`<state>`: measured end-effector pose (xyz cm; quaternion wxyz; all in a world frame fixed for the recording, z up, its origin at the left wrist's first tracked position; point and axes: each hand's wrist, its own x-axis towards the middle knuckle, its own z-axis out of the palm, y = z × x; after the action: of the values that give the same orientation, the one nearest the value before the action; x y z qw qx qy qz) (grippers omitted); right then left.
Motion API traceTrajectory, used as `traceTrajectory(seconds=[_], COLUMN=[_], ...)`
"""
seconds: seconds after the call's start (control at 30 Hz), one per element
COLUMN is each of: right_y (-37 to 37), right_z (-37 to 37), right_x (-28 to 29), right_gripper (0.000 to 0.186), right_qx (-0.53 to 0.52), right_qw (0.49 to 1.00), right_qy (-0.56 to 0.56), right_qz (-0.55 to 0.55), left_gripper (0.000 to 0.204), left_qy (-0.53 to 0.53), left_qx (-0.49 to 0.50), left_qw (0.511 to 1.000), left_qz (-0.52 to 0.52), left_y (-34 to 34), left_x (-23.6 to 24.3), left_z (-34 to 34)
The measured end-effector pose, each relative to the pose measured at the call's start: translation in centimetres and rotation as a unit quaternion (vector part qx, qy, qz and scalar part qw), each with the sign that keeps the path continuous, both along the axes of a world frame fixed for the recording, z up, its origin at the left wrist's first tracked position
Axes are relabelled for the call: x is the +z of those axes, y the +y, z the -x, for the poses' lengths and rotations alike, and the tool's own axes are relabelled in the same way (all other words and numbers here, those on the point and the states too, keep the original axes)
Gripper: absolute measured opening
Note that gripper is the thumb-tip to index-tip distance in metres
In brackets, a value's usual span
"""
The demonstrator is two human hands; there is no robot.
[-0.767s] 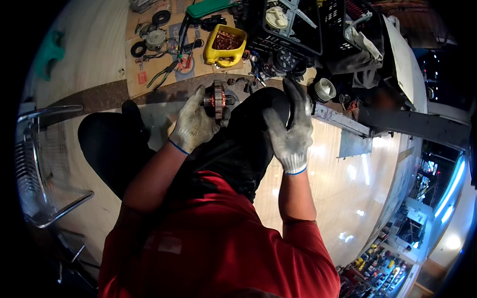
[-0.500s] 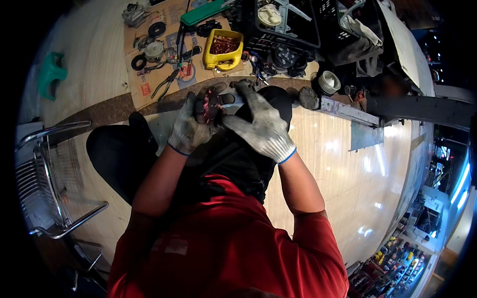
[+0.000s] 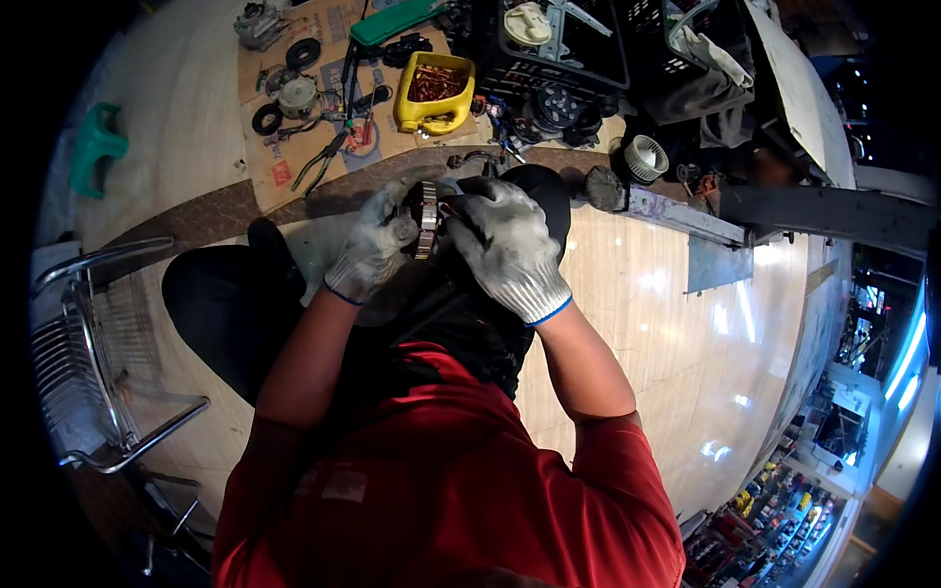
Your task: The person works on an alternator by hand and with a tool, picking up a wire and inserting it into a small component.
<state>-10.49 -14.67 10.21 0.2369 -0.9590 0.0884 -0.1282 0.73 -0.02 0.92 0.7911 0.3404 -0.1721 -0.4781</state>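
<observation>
Left grip [image 3: 369, 243]: pinching the round metal part [image 3: 424, 223] | Right grip [image 3: 515, 240]: fingers curled beside it; cannot tell whether they clasp | Part: between both gloves, above black trousers [image 3: 451, 321] | Handling: best steadied firmly by the left, turned gently, segmented rim unsqueezed

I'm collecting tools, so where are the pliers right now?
In the head view, the pliers lie left of centre on the cardboard, lower left of the yellow container.
</observation>
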Motion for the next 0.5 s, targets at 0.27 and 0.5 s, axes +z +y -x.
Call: traceTrajectory(seconds=[0.27,0.5], right_y=[-2.3,-2.3], right_z=[2.2,3.1], right_x=[-0.4,1.5], right_gripper=[0.020,0.022], right_qx=[-0.055,0.016], right_qw=[0.992,0.992], right_qy=[0.046,0.128], right_qz=[-0.108,-0.018], left_gripper=[0.072,0.073], left_qy=[-0.178,-0.440], left_qx=[0.041,0.092], left_qw=[0.971,0.840], left_qz=[-0.155,-0.303], left_y=[-0.3,0.3], left_x=[2.9,4.6], left_z=[0.0,0.1])
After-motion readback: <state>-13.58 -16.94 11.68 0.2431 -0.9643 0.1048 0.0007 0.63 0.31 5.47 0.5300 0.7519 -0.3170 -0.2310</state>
